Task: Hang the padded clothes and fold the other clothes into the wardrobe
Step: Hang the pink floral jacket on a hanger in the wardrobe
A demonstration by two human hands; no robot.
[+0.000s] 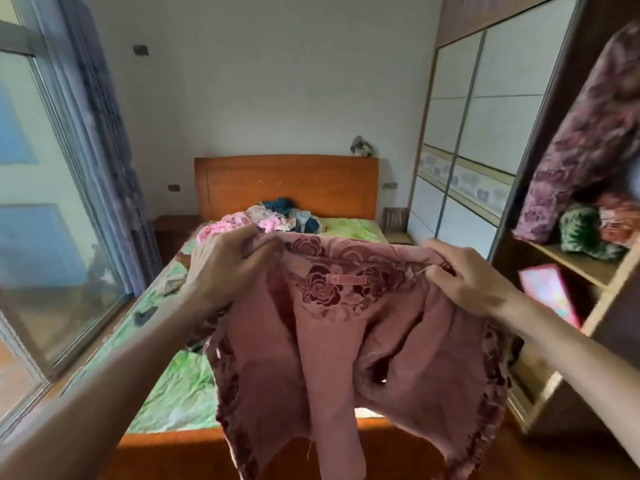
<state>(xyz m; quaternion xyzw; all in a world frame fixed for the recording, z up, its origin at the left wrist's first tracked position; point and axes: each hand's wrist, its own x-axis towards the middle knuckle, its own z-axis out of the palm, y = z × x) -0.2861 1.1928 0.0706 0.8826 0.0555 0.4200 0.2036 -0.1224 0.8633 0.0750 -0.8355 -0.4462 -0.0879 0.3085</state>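
Holding up a dusty-pink rose-patterned jacket (349, 327) over the near end of the bed (173, 386) | left hand (221, 268) and right hand (474, 282) pinch its shoulders, spread to show its shape | wardrobe (568, 268) open, right | clothes pile (273, 216) far, awaiting sorting

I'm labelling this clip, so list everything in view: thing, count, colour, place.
Dusty-pink rose-patterned garment: one, held up over the bed's foot.
Wooden bed with green sheet: one, centre.
Pile of mixed clothes: one, pink, blue and beige, near the headboard.
Orange-brown wooden headboard: one, against the far wall.
Brown wardrobe with white sliding panels: one, right.
Purple floral padded garment: one, in the open wardrobe bay.
Folded clothes: a few, green and red, on the wardrobe shelf.
Window: one, left.
Left hand: grips the garment's top edge.
Right hand: grips the top edge too.
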